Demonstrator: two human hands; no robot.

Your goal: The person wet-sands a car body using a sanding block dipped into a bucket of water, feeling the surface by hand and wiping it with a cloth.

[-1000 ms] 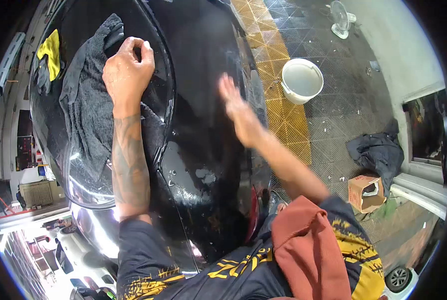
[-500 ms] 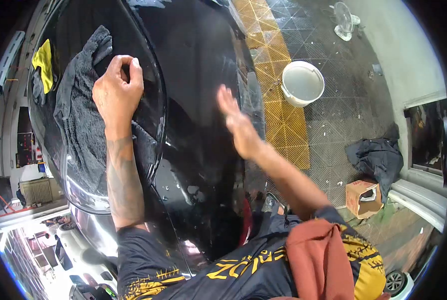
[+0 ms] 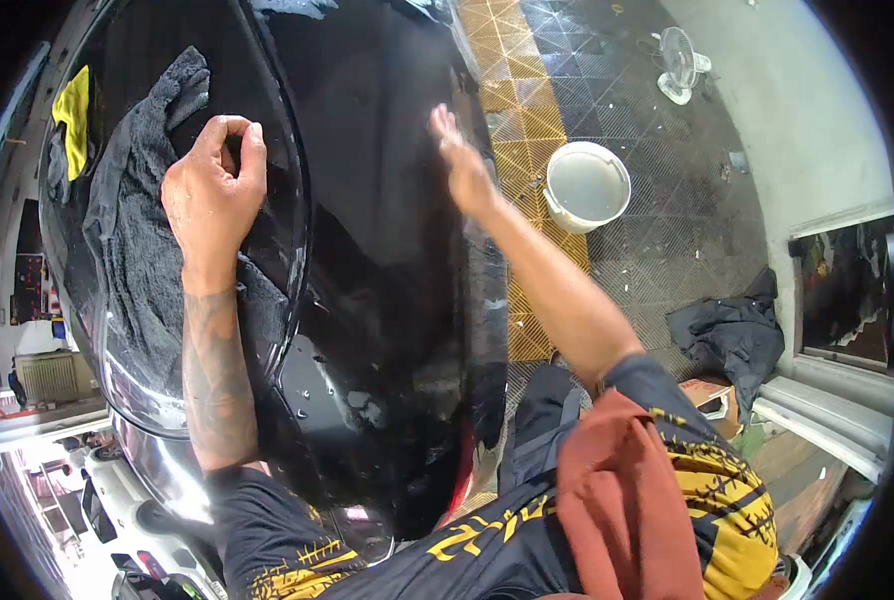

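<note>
My left hand [image 3: 215,188] is above the dark glass of a black car, its back toward me. Thumb and forefinger curl together into a ring; the other fingers are hidden, so I cannot see whether anything is in them. A dark grey towel [image 3: 137,260] lies crumpled on the glass, behind and beside that hand. My right hand [image 3: 464,165] is stretched out along the glossy black car panel [image 3: 377,200], fingers extended and slightly blurred. Nothing shows in it. Whether its palm touches the panel, I cannot tell. Water drops and wet patches dot the lower panel.
A white bucket [image 3: 587,187] of cloudy water stands on the tiled floor to the right. Beyond it are a white fan [image 3: 677,62], a dark cloth heap [image 3: 732,335] and a cardboard box [image 3: 712,400]. A yellow cloth [image 3: 71,122] lies at the car's far left.
My right hand has moved forward along the panel, away from my body. My left hand keeps its curled shape over the glass. The whole view has shifted slightly.
</note>
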